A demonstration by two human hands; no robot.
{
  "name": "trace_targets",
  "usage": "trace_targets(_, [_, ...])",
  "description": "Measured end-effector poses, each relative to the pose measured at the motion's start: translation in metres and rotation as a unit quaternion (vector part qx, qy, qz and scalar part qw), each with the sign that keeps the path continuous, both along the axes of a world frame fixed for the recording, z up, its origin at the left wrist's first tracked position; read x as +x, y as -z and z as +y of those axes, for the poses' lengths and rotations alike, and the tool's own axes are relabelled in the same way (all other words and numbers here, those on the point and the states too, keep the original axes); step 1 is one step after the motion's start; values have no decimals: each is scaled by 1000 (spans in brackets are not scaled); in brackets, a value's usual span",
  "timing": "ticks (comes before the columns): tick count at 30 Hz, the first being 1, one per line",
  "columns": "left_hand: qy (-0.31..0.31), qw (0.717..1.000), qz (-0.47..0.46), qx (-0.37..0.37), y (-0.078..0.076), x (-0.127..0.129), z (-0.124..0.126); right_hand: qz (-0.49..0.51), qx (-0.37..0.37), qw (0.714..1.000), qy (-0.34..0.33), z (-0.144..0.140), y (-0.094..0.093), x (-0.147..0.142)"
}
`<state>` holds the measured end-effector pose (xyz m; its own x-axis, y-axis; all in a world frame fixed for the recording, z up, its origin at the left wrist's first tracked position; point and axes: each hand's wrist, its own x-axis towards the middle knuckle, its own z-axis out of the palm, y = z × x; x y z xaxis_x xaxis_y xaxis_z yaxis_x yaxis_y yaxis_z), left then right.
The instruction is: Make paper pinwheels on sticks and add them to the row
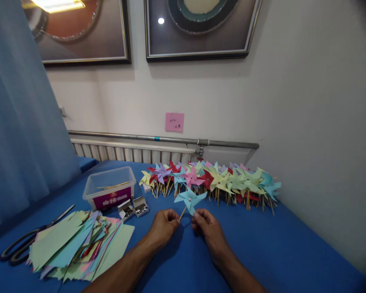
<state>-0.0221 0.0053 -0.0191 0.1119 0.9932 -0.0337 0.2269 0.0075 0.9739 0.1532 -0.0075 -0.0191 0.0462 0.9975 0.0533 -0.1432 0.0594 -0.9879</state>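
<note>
A light-blue paper pinwheel [189,200] on a thin wooden stick is held up over the middle of the table, a silver pin at its centre. My left hand [164,226] is closed, pinching the stick just below the blades. The fingers of my right hand [206,228] are pressed together at the lower blade of the same pinwheel. Just behind it a long row of pinwheels [219,181] in many colours lies with sticks pointing toward me. To the left, two small open boxes [140,206] contain shiny metal pins.
A stack of coloured paper sheets [79,244] lies at the left front, beside black-handled scissors [27,242]. Behind them stands a clear plastic tub [110,179] with a few sticks. A radiator [134,152] and pipe run along the wall; a blue curtain [21,114] hangs at left.
</note>
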Motion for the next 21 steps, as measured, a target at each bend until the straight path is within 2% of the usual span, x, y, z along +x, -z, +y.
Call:
trace_targets(4, [-8, 996, 87, 34, -7, -2, -5, 26, 17, 994, 101, 4, -9, 12])
trace_targets(7, [-4, 988, 143, 49, -13, -3, -9, 53, 10, 989, 139, 6, -15, 21])
trace_targets(14, [-2, 986, 156, 56, -12, -5, -8, 59, -2, 988, 140, 5, -16, 21])
trace_targets(21, [-16, 995, 90, 35, -6, -5, -3, 57, -24, 994, 87, 1, -15, 14])
